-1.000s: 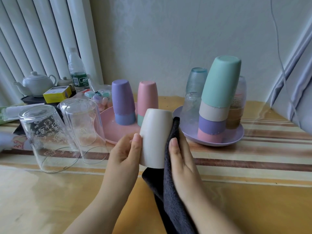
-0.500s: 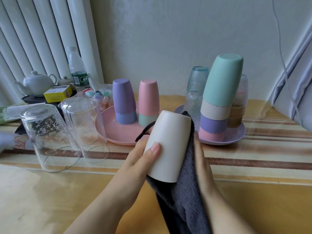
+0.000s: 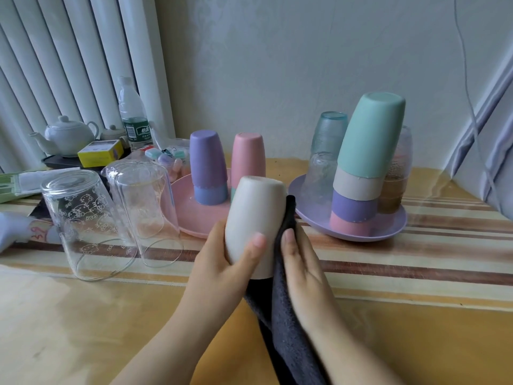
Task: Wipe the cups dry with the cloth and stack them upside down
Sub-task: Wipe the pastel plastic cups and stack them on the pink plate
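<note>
Cup (image 3: 255, 218): cream, bottom up, held above the table (image 3: 83, 315) in front of the pink plate (image 3: 191, 218).
Left hand (image 3: 222, 262): fingers wrapped around the cup.
Right hand (image 3: 302, 262): pressing the dark cloth (image 3: 286, 315) against the cup's side.
Stack (image 3: 361, 173): four upturned cups on the purple plate (image 3: 388, 232).

Cloth (image 3: 288, 329) cut off below; right palm (image 3: 302, 270) hidden.
</note>
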